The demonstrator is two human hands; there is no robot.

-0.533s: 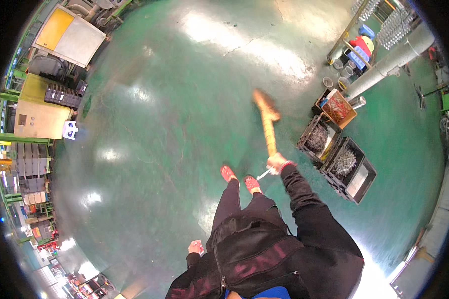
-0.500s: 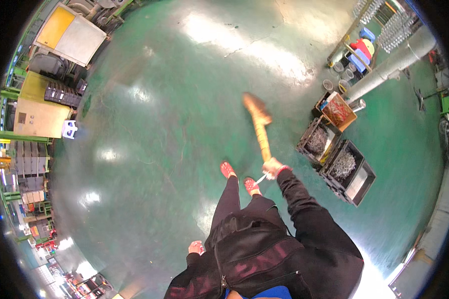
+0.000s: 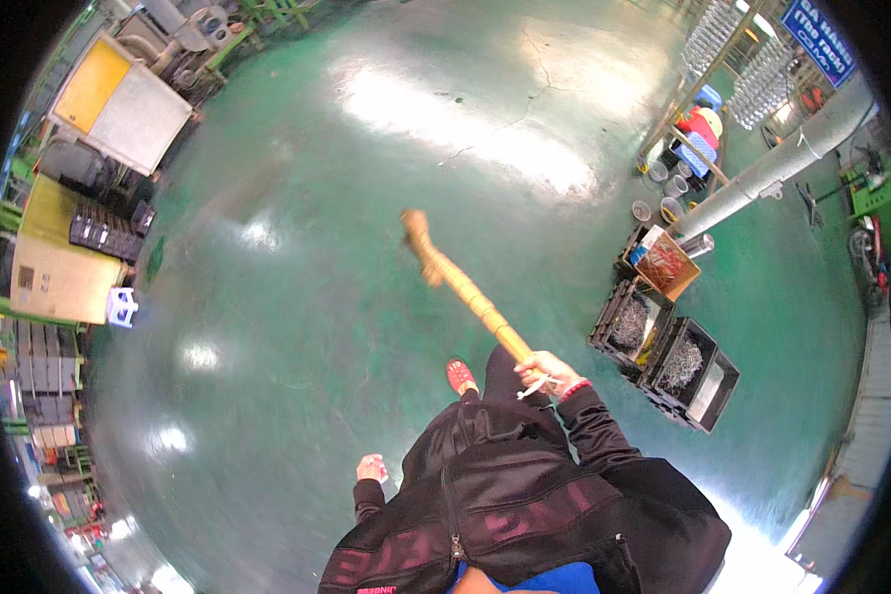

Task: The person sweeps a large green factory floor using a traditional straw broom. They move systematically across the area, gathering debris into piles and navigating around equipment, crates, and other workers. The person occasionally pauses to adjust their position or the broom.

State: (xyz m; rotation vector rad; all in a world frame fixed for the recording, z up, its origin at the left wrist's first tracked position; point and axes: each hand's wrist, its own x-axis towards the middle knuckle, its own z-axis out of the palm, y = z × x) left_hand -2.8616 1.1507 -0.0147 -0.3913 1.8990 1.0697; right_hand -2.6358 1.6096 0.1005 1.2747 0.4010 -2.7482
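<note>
A straw hand broom (image 3: 480,307) with a long, yellow, banded handle slants up and leftward over the green floor. Its brush end (image 3: 418,236) is the far end and looks slightly blurred. My right hand (image 3: 547,373) is closed round the near end of the handle, where a white cord (image 3: 537,386) hangs from the grip. Low at my left side, apart from everything, hangs my left hand (image 3: 371,468). Its fingers look curled in and nothing shows in them. One red sandal (image 3: 459,375) shows ahead of my body; the other foot is hidden.
On the right stand black crates (image 3: 688,374) of metal pieces and an orange-brown box (image 3: 666,263), beside a thick grey pipe (image 3: 777,163). Small tubs (image 3: 671,208) stand farther back. Along the left are machine cabinets (image 3: 124,104) and a small white stool (image 3: 122,307).
The broom has swung left, its brush end now farther left. My right hand has come slightly right and nearer. My feet have stepped, and my left hand has moved a little left and forward.
</note>
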